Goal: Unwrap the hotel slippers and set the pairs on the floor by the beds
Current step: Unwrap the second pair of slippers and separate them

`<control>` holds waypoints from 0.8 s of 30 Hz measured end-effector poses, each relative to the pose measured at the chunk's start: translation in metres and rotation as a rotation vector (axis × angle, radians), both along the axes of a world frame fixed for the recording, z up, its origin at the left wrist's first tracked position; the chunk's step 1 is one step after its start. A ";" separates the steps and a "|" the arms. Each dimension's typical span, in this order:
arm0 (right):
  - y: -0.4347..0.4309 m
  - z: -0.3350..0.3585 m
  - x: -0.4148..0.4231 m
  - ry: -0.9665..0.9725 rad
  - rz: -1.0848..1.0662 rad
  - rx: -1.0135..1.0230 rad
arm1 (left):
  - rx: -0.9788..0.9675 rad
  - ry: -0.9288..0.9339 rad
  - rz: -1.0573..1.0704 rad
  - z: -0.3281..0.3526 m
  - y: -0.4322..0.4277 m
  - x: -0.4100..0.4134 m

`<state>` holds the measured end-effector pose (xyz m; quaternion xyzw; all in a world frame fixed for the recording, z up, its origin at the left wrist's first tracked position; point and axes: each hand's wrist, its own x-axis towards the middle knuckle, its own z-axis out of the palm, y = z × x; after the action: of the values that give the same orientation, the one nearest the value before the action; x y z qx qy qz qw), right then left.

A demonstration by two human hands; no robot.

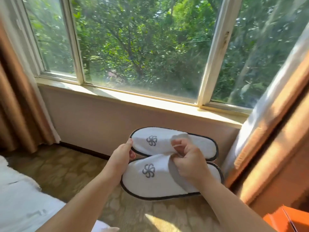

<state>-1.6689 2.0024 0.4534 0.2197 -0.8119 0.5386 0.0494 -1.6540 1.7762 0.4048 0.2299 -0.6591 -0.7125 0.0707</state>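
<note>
Hotel room, daylight. Wide window (142,47) with white frames, green trees outside; pale sill (133,97) below it, then a plain pinkish wall (92,124). Patterned tan carpet (70,173) on the floor, sun patches on it.

Pair of white slippers, dark piping, grey pinwheel logo on each toe, no wrapping on them. They were held side by side, toes pointing left, in front of the wall under the sill and above the carpet. The far slipper (167,143) sat just beyond the near slipper (158,180), their long edges touching or overlapping; could not tell which.

Left hand (122,156) pinched the toe rim of the far slipper, thumb on top, other fingers tucked beneath. Right hand (189,161) was clenched on the open edges of both uppers, fingers curled into the fabric where the two slippers met. Both forearms bare, reaching in from the bottom edge.

Outward: white bedding (18,198) at the lower left corner. Brown curtain (16,106) at the left edge of the window. At the right, a white sheer (262,113) with another brown curtain (280,131) beside it. An orange object (284,220) in the lower right corner, only partly seen.
</note>
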 end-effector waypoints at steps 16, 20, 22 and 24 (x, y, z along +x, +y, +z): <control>-0.187 -0.009 -0.270 0.332 0.458 0.188 | -0.248 0.023 0.624 0.010 -0.164 -0.123; -0.264 -0.017 -0.307 0.371 0.498 0.360 | -0.409 0.033 0.687 0.008 -0.205 -0.158; -0.300 -0.018 -0.323 0.268 0.534 0.456 | -0.460 0.047 0.681 0.010 -0.227 -0.178; -0.333 -0.019 -0.336 0.117 0.580 0.601 | -0.520 0.058 0.659 0.011 -0.247 -0.197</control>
<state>-2.0053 1.6696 0.4349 0.4740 -0.8333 0.2559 -0.1243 -1.8514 1.5292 0.4154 0.3829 -0.7058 -0.4680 0.3690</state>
